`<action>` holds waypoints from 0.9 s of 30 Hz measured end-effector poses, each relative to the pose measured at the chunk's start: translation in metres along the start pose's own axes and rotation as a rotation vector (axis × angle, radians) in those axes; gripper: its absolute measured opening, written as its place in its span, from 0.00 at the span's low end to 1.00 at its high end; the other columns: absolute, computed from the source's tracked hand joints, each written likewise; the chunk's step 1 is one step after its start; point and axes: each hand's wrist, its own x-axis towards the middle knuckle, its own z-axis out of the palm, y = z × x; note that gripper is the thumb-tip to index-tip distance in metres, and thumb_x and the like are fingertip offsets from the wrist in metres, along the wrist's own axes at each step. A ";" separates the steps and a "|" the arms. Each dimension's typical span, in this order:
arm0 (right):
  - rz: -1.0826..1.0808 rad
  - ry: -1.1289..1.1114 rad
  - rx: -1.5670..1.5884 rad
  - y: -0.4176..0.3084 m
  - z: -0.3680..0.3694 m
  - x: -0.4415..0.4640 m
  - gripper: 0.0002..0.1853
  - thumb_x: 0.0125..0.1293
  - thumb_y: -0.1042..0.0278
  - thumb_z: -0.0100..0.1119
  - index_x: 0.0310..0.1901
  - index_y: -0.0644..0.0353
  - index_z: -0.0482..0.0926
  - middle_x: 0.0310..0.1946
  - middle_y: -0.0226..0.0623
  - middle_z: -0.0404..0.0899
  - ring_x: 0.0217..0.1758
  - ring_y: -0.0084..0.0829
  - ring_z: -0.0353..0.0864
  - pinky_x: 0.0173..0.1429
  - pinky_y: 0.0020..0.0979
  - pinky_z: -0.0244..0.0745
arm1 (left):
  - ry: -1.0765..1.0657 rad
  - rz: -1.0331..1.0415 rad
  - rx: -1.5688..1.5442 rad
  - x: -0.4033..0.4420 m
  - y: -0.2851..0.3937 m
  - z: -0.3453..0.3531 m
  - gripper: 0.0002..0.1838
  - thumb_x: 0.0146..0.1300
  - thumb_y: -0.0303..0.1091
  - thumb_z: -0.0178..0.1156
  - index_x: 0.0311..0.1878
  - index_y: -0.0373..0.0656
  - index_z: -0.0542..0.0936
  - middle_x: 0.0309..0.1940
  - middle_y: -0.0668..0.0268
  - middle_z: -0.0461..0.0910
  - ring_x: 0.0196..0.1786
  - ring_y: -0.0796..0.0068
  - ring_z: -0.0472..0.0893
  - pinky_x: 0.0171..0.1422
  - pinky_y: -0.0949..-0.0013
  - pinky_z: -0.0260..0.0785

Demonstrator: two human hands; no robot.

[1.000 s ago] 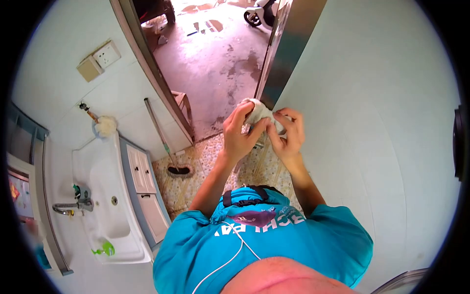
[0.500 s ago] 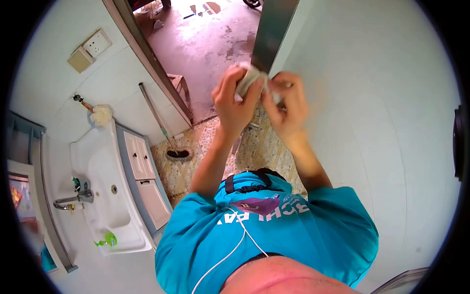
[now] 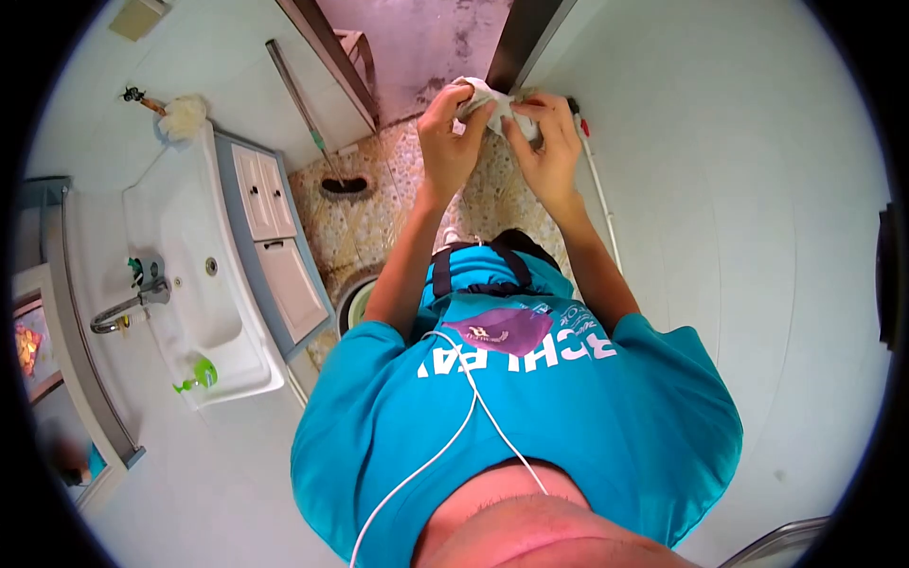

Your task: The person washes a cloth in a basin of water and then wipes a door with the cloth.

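A crumpled white piece, tissue or thin cloth (image 3: 489,102), is stretched between my two hands in front of the doorway. My left hand (image 3: 451,142) pinches its left part, with the thumb on the near side and bent fingers around the far edge. On the other side, my right hand (image 3: 549,150) grips the right part between thumb and curled fingers. Both arms reach forward over the patterned floor (image 3: 398,199). Part of the white piece is hidden behind my fingers.
On the left, a white washbasin (image 3: 260,364) has a curved tap (image 3: 128,308) and a green pump bottle (image 3: 203,373). A long-handled brush (image 3: 346,186) leans by the wall. At right stands a white pole (image 3: 600,185); a round tub (image 3: 352,305) sits below my left arm.
My view has tilted down, bringing the tub and white pole into sight. Both hands sit higher in the picture, with the white piece spread wider and more flatly between them.
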 end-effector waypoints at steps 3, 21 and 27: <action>0.258 -0.180 0.088 -0.021 0.002 -0.026 0.12 0.59 0.76 0.70 0.45 0.60 0.81 0.45 0.42 0.76 0.45 0.45 0.82 0.48 0.36 0.78 | 0.070 0.082 0.155 -0.038 -0.004 -0.016 0.11 0.63 0.25 0.70 0.45 0.34 0.79 0.43 0.63 0.79 0.44 0.74 0.79 0.48 0.71 0.72; 0.524 -0.396 0.244 -0.034 -0.022 -0.233 0.19 0.57 0.76 0.70 0.50 0.61 0.78 0.49 0.47 0.75 0.53 0.50 0.79 0.55 0.39 0.76 | -0.186 -0.542 0.226 -0.246 -0.005 -0.067 0.15 0.63 0.26 0.68 0.51 0.38 0.78 0.38 0.61 0.84 0.39 0.73 0.83 0.45 0.69 0.76; 0.528 -0.336 0.224 -0.023 -0.018 -0.247 0.28 0.53 0.78 0.68 0.59 0.60 0.75 0.51 0.48 0.72 0.56 0.50 0.76 0.59 0.41 0.73 | -0.115 -0.514 0.248 -0.242 0.007 -0.044 0.13 0.64 0.25 0.66 0.50 0.37 0.78 0.37 0.64 0.83 0.40 0.78 0.81 0.46 0.72 0.74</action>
